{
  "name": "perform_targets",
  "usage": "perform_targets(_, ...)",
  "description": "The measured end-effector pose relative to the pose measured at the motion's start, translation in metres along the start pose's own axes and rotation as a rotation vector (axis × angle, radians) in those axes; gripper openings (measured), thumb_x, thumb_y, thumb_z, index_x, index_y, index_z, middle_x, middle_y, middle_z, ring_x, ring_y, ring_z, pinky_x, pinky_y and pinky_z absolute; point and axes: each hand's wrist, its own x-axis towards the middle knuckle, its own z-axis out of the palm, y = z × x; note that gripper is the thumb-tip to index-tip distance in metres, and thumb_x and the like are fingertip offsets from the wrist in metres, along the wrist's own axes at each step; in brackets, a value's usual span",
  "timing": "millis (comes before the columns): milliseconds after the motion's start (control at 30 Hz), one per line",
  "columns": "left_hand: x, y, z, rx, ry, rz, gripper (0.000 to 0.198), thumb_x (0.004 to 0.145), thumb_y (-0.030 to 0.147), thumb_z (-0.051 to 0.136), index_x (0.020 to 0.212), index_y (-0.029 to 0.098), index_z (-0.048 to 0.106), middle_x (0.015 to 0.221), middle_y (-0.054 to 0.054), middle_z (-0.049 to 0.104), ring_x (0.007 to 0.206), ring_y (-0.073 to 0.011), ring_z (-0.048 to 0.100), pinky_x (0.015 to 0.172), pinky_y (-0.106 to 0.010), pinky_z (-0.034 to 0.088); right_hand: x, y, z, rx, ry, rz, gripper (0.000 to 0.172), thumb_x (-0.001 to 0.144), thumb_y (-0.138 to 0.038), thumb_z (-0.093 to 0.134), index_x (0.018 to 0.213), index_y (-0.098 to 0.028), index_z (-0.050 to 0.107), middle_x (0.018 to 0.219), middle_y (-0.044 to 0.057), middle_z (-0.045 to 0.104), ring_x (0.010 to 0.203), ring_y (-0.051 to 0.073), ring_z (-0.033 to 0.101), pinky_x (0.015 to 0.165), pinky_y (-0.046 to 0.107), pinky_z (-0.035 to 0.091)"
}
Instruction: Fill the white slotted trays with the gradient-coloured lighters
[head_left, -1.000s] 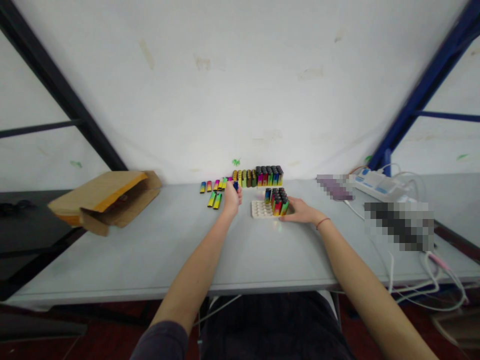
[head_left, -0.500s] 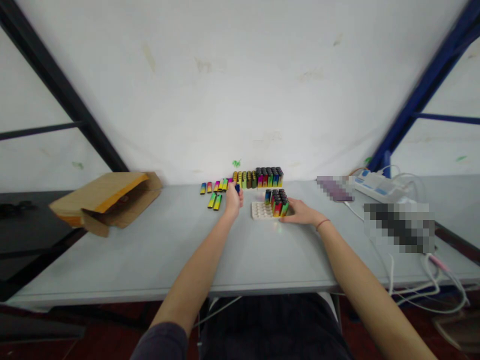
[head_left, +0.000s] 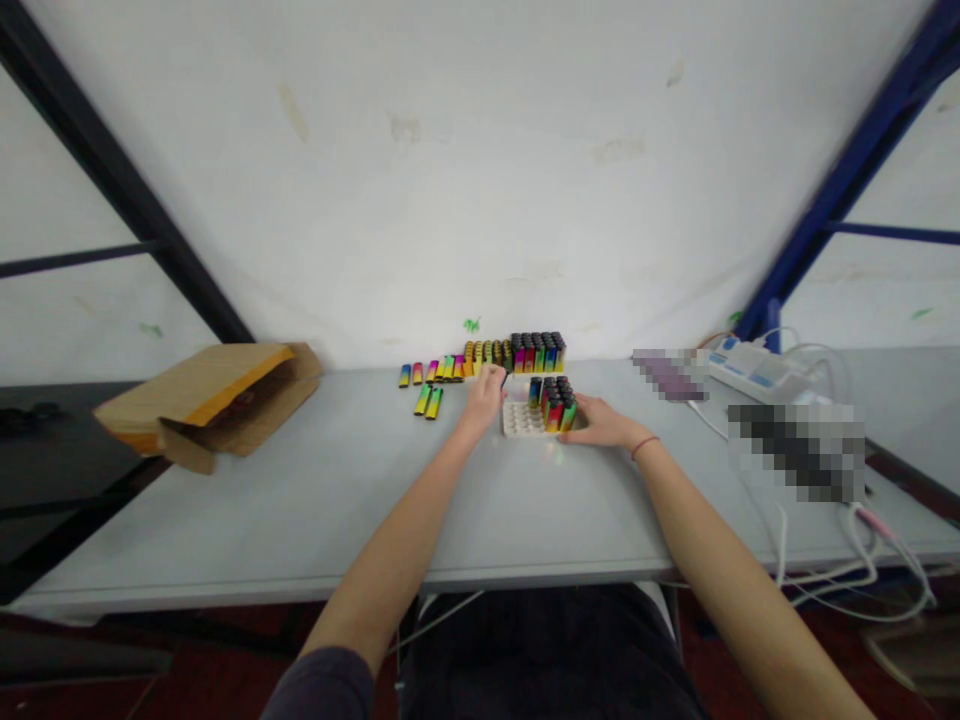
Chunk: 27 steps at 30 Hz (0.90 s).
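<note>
In my left hand, fingers closed, is a lighter whose dark end shows past the fingers; most of it is hidden. This hand is just left of a white tray with round holes. Several colourful lighters with black tops stand upright in the tray's right part, and one blue lighter stands a little apart from them. My right hand grips the tray's right side, thumb at the front corner and fingers behind the lighters. Loose lighters lie flat to the left.
At the back by the wall stand a block of black-topped lighters and a group of yellow-ended ones. An open cardboard packet lies at left. A phone, a power strip and white cables are at right.
My left hand has moved right, from beside the loose lighters to the tray's left edge, carrying the lighter. My right hand stays at the tray.
</note>
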Motion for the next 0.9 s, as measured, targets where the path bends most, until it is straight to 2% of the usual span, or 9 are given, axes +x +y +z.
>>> perform_targets(100,-0.006,-0.004,0.004,0.222,-0.100,0.294,0.016,0.090,0.038,0.056,0.094,0.023,0.058,0.069,0.002,0.060,0.068,-0.0142,0.059,0.069,-0.024,0.045,0.000,-0.001,0.000,0.011,-0.006,0.003,0.070,0.071,-0.050,0.075,0.132,-0.020,0.058,0.133,0.011,0.064,0.121,0.035,0.059,0.104,0.051,0.046)
perform_targets(167,-0.008,-0.004,0.006,0.343,-0.132,0.445,0.014,0.089,0.034,0.058,0.093,0.021,0.063,0.086,-0.004,0.067,0.090,-0.0184,0.062,0.086,-0.029,0.046,0.000,0.000,0.000,0.009,-0.017,0.010,0.069,0.072,-0.050,0.074,0.132,-0.020,0.058,0.133,0.011,0.064,0.120,0.035,0.060,0.104,0.050,0.046)
perform_targets(233,-0.009,-0.003,0.007,0.427,-0.147,0.529,0.014,0.088,0.031,0.060,0.093,0.020,0.067,0.097,-0.007,0.067,0.099,-0.0210,0.060,0.093,-0.031,0.045,0.000,0.000,0.000,0.001,-0.021,0.019,0.067,0.072,-0.050,0.074,0.130,-0.020,0.059,0.132,0.011,0.065,0.120,0.035,0.060,0.104,0.050,0.046)
perform_targets(367,-0.007,-0.007,0.008,0.455,-0.164,0.526,0.018,0.088,0.030,0.060,0.100,0.019,0.069,0.101,-0.008,0.068,0.092,-0.0206,0.062,0.090,-0.032,0.048,0.001,0.001,0.000,-0.021,-0.021,0.025,0.068,0.072,-0.051,0.074,0.130,-0.019,0.059,0.132,0.013,0.064,0.121,0.035,0.060,0.104,0.049,0.046)
perform_targets(533,-0.004,-0.016,0.009,0.447,-0.192,0.506,0.019,0.087,0.030,0.063,0.101,0.018,0.070,0.107,-0.010,0.070,0.094,-0.0213,0.064,0.088,-0.033,0.050,0.001,0.000,0.000,-0.033,-0.035,0.026,0.066,0.073,-0.050,0.072,0.129,-0.017,0.059,0.132,0.014,0.064,0.121,0.035,0.060,0.104,0.048,0.046)
perform_targets(733,-0.006,-0.018,0.009,0.468,-0.204,0.467,0.019,0.087,0.029,0.063,0.102,0.020,0.069,0.104,-0.009,0.071,0.095,-0.0218,0.065,0.087,-0.032,0.051,0.001,0.001,0.001,0.004,-0.005,0.030,0.061,0.071,-0.047,0.076,0.125,-0.021,0.062,0.130,0.011,0.066,0.119,0.035,0.061,0.104,0.050,0.046)
perform_targets(900,-0.009,-0.014,0.008,0.622,-0.156,0.577,0.032,0.088,0.024,0.059,0.119,0.023,0.063,0.099,-0.007,0.068,0.097,-0.0218,0.063,0.097,-0.035,0.045,0.000,0.000,0.001,-0.005,-0.003,0.022,0.065,0.071,-0.048,0.075,0.128,-0.020,0.060,0.133,0.012,0.064,0.121,0.035,0.059,0.105,0.051,0.045)
